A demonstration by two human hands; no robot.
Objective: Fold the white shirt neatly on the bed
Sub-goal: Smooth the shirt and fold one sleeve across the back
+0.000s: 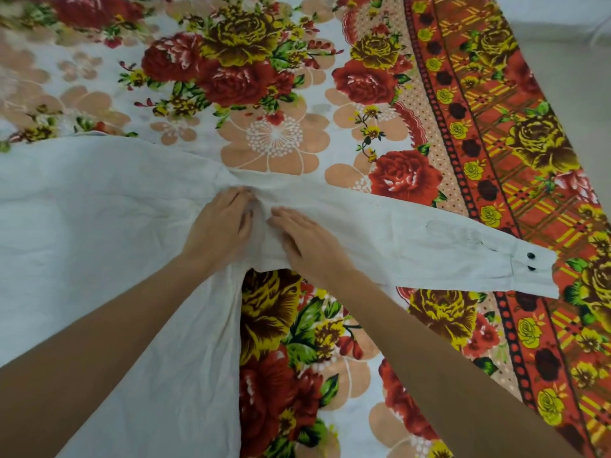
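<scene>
The white shirt (99, 226) lies spread flat over the left half of the floral bed sheet (271, 94). One long sleeve (429, 239) stretches out to the right and ends in a cuff with two dark buttons (530, 261). My left hand (220, 223) rests palm down on the shirt at the armpit seam, its fingertips curled into a small bunch of cloth. Beside it, my right hand (307, 242) lies flat on the start of the sleeve, fingers together and pointing left. The two hands almost touch.
The sheet's red and orange patterned border (496, 160) runs diagonally down the right side. Beyond it, at the top right, is pale floor (575, 61). The shirt's body runs off the frame at the left and bottom.
</scene>
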